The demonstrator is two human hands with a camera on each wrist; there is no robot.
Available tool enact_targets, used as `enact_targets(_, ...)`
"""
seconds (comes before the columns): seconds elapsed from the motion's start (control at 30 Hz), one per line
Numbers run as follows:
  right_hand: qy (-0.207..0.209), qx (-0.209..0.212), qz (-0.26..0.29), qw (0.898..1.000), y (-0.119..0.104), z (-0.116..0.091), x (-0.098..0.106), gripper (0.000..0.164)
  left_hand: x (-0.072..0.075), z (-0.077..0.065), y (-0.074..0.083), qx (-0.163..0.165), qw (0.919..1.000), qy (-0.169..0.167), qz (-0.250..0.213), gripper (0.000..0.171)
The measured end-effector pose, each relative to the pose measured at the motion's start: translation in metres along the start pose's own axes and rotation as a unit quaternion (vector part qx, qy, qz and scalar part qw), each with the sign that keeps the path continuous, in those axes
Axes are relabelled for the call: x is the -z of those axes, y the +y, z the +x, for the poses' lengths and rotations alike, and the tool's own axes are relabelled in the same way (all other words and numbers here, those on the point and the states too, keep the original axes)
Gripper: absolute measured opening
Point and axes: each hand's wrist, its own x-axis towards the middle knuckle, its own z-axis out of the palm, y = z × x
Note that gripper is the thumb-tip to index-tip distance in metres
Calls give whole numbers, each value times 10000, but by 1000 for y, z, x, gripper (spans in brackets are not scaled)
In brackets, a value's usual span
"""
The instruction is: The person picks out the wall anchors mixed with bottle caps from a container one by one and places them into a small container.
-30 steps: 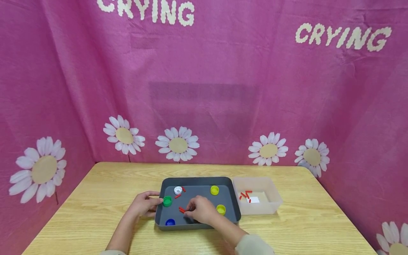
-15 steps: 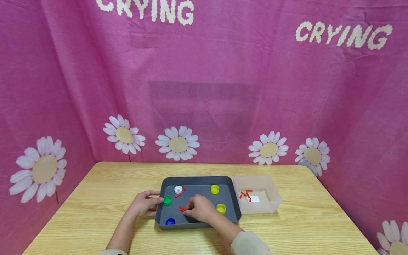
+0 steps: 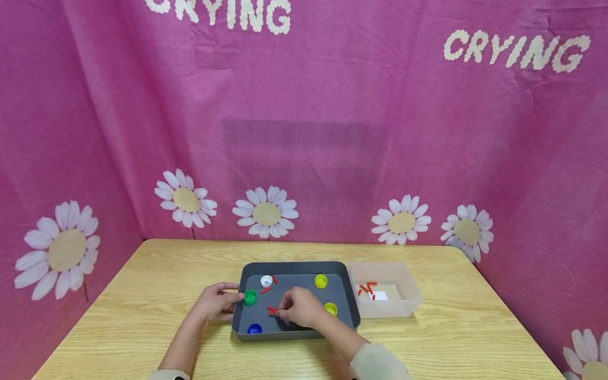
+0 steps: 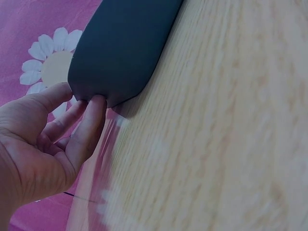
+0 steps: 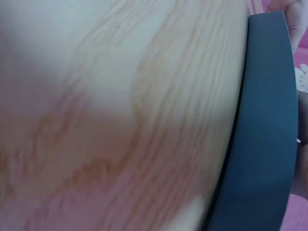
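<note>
My left hand holds the left wall of a dark grey tray, thumb at the rim and fingers against the outside, as the left wrist view shows. Over the middle of the tray my right hand pinches a short red stick at its fingertips. Another red stick lies right against it at an angle. Inside the tray, a green cap sits near the left thumb. In the right wrist view, the tray wall hides much of the right hand.
Also in the tray are a white cap with two red sticks beside it, a blue cap and two yellow caps. A translucent bin with several red sticks and a white paper stands against the tray's right side.
The two red sticks at the right fingertips lay side by side; now they form an angle. The right hand has shifted very slightly. The left hand stays on the tray.
</note>
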Motion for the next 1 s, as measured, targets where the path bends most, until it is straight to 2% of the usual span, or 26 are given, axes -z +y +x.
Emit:
enact_targets(0.27, 19, 328, 181, 9993, 0, -10, 19, 8, 0, 0, -1, -67, 9999, -112, -42, 47)
enact_targets(0.53, 31, 98, 338, 9994, 9, -21, 46, 7, -1, -1, 0, -36, 10000, -20, 24, 45)
enact_targets(0.87, 505, -146, 236, 9983, 22, -33, 83, 6, -1, 0, -1, -80, 10000, -24, 43, 46)
enact_targets(1.0, 696, -311, 319, 9966, 34, -40, 99, 7, -3, 0, -1, -66, 10000, 31, 11, 44)
